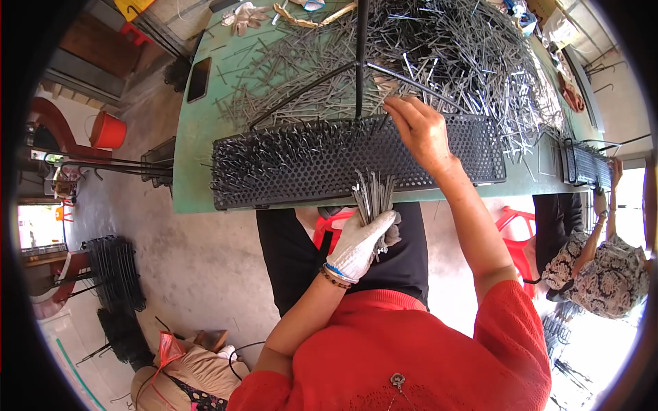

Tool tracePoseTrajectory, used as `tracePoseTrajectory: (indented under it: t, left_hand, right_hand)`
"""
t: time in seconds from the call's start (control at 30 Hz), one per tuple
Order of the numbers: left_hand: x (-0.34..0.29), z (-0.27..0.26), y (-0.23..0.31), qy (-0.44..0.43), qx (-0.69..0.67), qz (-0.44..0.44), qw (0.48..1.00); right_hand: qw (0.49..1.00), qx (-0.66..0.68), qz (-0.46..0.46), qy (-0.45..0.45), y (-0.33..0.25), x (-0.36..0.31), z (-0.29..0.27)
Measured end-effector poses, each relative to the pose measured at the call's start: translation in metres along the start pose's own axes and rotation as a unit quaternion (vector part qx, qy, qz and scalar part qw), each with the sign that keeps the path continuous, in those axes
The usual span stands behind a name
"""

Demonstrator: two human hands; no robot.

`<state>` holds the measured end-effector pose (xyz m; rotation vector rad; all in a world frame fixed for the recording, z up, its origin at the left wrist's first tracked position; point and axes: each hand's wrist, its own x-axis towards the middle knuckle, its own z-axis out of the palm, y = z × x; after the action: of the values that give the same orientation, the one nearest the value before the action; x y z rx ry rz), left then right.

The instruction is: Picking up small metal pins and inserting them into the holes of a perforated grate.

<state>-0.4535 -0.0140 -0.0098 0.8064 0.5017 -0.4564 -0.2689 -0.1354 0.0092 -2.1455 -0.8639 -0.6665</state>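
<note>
My left hand (362, 243), in a white knit glove, is closed around a bundle of thin metal rods (373, 193) that fan out above the fist. Just beyond it lies a black perforated rack (411, 157) with a hanging frame (360, 61). Dark rods (274, 151) stand densely in the holes of its left and middle part, while the holes at the right end show bare. Over the rack's far edge, right of the middle, my bare right hand (421, 130) is bent with its fingertips pinched together. Whatever is between them is too small to make out.
A large heap of loose metal rods (473, 55) spreads across the green table (195, 144). A phone (199, 79) and a glove (245, 17) lie at the left. To the right, another person (596, 274) works at a similar rack (586, 164). Filled racks (116, 274) stand at left.
</note>
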Motion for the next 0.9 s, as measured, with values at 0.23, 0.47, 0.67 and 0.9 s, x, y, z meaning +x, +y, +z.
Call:
tracePoseTrajectory:
  t: [0.23,0.47,0.67,0.9]
  left_hand:
    - [-0.003,0.005,0.001,0.01,-0.031,-0.001,0.999]
    - [-0.006,0.005,0.009,0.02,-0.053,0.021,0.998]
    - [-0.003,0.008,0.011,0.008,-0.065,0.033,0.997]
    - [-0.002,0.012,0.007,0.029,-0.109,0.029,0.993]
  right_hand:
    - [0.997,-0.004,-0.028,-0.067,0.004,-0.011,0.001]
    - [0.973,0.104,0.171,-0.116,-0.034,-0.021,-0.034]
    - [0.837,0.289,0.395,-0.246,-0.046,-0.047,-0.04]
    - [0.782,0.354,0.473,-0.201,-0.04,-0.049,-0.046]
